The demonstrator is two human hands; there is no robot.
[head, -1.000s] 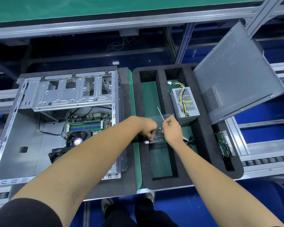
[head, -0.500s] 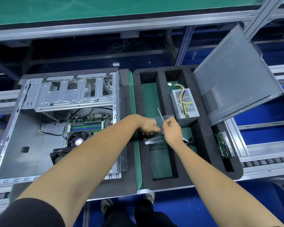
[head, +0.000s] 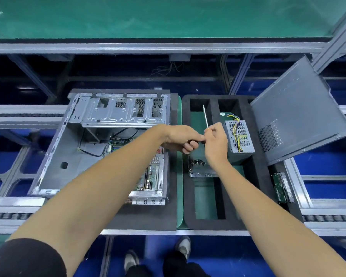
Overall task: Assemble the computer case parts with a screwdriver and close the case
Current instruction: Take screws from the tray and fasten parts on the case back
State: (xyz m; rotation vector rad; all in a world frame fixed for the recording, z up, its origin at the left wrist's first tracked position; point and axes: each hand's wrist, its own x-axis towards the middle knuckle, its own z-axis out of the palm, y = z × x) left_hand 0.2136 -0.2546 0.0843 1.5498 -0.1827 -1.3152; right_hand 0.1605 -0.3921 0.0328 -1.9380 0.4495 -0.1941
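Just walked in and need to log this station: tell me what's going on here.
A person stands at a bench and holds a screwdriver between both hands: the left hand grips the dark handle end, the right hand pinches the shaft. They are above a bag of screws in the foam tray. The open computer case lies to the left; the power supply sits in the tray and the side panel leans on it.
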